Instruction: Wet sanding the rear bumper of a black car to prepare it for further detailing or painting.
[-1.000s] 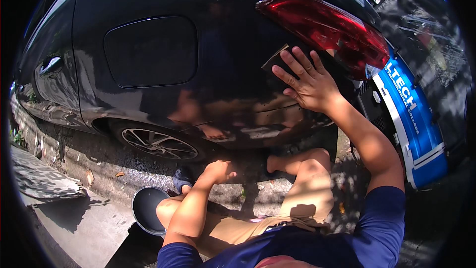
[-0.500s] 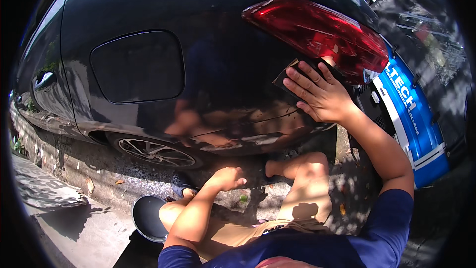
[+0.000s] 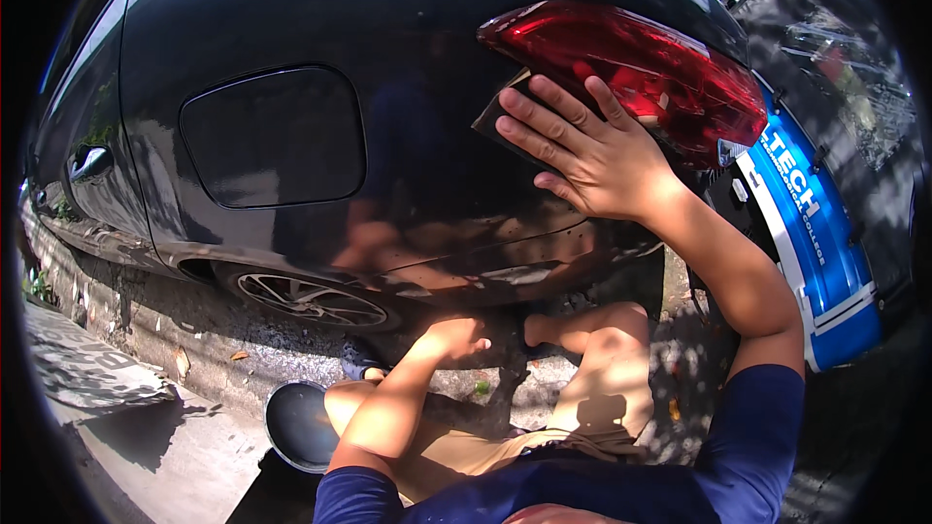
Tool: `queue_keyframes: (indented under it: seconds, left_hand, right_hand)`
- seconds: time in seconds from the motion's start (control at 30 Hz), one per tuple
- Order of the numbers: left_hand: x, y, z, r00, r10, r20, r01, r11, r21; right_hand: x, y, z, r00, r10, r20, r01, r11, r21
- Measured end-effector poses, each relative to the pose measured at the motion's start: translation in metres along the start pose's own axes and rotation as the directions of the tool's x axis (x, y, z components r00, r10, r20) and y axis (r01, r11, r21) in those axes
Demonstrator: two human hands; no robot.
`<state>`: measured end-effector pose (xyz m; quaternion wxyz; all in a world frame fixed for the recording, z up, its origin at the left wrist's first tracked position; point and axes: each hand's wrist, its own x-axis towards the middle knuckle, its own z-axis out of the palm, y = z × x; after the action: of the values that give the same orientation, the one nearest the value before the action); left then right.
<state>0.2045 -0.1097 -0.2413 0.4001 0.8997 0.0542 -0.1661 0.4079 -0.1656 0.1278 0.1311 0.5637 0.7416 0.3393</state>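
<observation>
My right hand (image 3: 582,150) lies flat with spread fingers on a dark sheet with a pale edge, like sandpaper (image 3: 493,114), pressing it to the black car's rear side panel (image 3: 427,97). Most of the sheet is hidden beneath the palm and fingers. Just beyond and to the right is the red tail light (image 3: 631,63); one fingertip overlaps its lower edge in view. My left hand (image 3: 454,338) hangs low beyond my knee, its forearm over my leg. Its thumb shows, but the other fingers are mostly hidden, and I see nothing held in it.
A square fuel flap (image 3: 277,136) is set in the panel, above the rear wheel (image 3: 311,299). A dark round bucket (image 3: 296,427) stands beside my left leg. Behind the car, at right, is a vehicle with a blue and white panel (image 3: 806,204). A stone block (image 3: 92,364) lies at left.
My right hand has slid left and slightly upward across the panel, carrying the sandpaper with it. My left hand has stayed nearly in place.
</observation>
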Motion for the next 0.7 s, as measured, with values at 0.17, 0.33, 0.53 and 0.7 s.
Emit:
queue_keyframes:
  seconds: [0.17, 0.33, 0.53, 0.7]
  left_hand:
    - [0.007, 0.008, -0.003, 0.996, -0.08, 0.035, 0.076, 0.991, 0.11]
    - [0.009, 0.017, -0.006, 0.998, 0.06, -0.016, -0.061, 0.995, -0.077]
    - [0.02, -0.015, 0.004, 0.997, -0.076, 0.0, 0.075, 0.993, 0.094]
    - [0.018, -0.018, 0.02, 0.999, -0.033, -0.021, 0.032, 0.999, -0.043]
  right_hand:
    - [0.026, -0.01, 0.006, 0.997, -0.04, -0.065, 0.037, 0.998, -0.049]
    - [-0.071, -0.004, 0.033, 0.999, 0.029, 0.023, -0.028, 0.999, -0.034]
    - [0.032, -0.009, -0.003, 0.993, -0.065, -0.101, 0.082, 0.981, 0.173]
    - [-0.044, -0.014, 0.012, 0.998, 0.059, -0.026, -0.055, 0.992, 0.112]
